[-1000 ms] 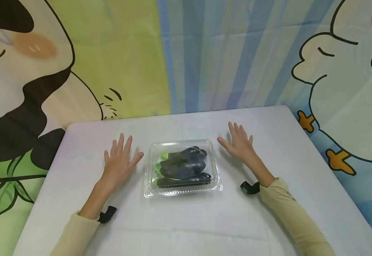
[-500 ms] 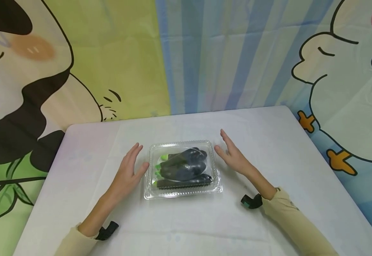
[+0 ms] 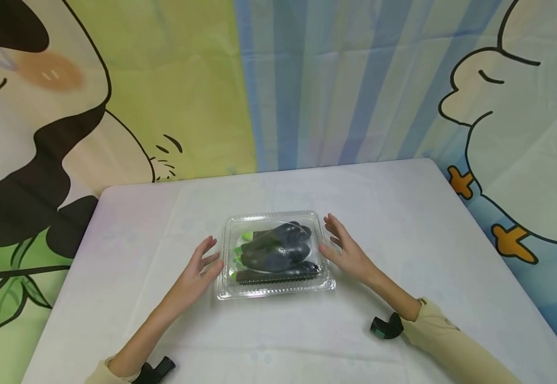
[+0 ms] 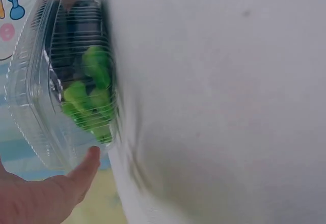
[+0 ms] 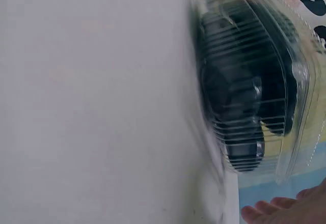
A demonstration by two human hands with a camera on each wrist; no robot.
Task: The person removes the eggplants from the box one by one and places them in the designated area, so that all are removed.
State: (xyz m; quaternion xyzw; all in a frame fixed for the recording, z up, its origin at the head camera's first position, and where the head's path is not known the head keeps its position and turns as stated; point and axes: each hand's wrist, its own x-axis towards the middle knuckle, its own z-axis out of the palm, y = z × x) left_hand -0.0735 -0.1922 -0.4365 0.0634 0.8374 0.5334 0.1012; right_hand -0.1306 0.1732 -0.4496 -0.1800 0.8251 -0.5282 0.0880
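A clear plastic clamshell box (image 3: 278,291) sits on the white table, its lid down. Dark purple eggplants (image 3: 273,255) with green stem ends lie inside; those green ends (image 4: 97,102) face the left hand. At the box's left side is my left hand (image 3: 195,273), fingers loosely bent, with the thumb close to the edge. My right hand (image 3: 347,253) is by the right side, its thumb at the rim and its other fingers extended. Whether either hand touches the plastic, I cannot tell. In the right wrist view, the fingers (image 5: 277,211) appear below the box's ribbed wall.
A white cloth covers the table (image 3: 278,346), whose back edge runs along a cartoon-printed curtain (image 3: 316,80). Black wrist devices (image 3: 387,326) sit at both cuffs.
Both hands have come inward and nearer the person, from spread fingers well apart from the box to beside its two short sides. The box has hardly moved.
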